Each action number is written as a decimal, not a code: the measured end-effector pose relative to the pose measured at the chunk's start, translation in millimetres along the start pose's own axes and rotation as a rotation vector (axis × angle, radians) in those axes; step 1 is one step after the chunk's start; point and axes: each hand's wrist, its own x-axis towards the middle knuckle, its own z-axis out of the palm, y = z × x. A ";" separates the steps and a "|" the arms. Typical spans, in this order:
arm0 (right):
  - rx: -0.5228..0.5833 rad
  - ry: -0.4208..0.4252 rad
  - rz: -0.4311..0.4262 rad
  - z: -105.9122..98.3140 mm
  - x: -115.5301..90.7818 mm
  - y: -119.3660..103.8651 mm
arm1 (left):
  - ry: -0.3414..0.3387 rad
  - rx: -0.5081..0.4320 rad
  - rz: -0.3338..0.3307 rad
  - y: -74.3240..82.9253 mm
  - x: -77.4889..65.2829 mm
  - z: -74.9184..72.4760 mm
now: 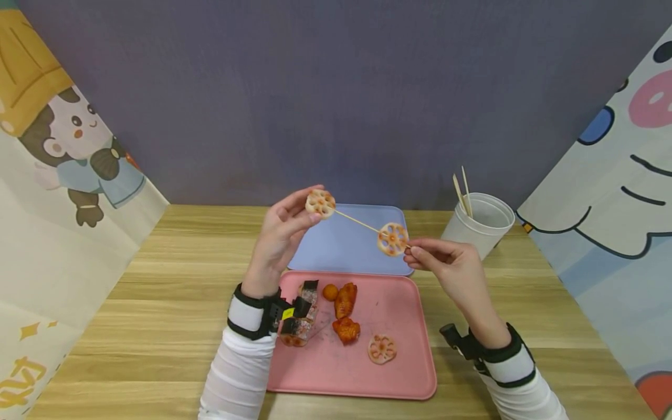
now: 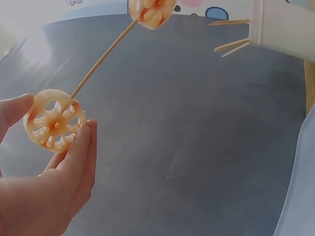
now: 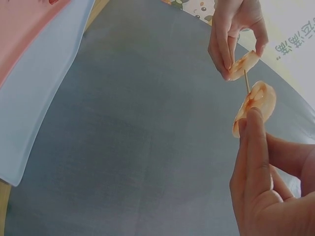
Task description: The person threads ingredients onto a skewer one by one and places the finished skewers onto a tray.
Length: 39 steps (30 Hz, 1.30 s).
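Between finger and thumb, my left hand (image 1: 278, 233) pinches a round lotus root slice (image 2: 54, 122) with holes, by its rim. A thin wooden skewer (image 1: 357, 220) runs from that slice's edge to a second lotus root slice (image 1: 392, 239), which it passes through. My right hand (image 1: 451, 262) pinches the skewer's end just behind this second slice. Both hands are raised over the trays. In the right wrist view, the right fingertips (image 3: 254, 115) lie right at the second slice (image 3: 263, 101), largely hiding the skewer's held end.
A pink tray (image 1: 399, 379) bears a third lotus slice (image 1: 382, 349), browned meat pieces (image 1: 346, 330), a small orange ball (image 1: 330, 292) and seaweed-wrapped food (image 1: 310, 291). Behind it lies a blue tray (image 1: 336, 251). A white bucket (image 1: 475, 233) with several sticks (image 1: 462, 195) stands right.
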 end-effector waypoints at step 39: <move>-0.002 0.039 -0.008 -0.1 -2.2 0.3 | 0.015 0.110 -0.072 -3.2 0.3 1.2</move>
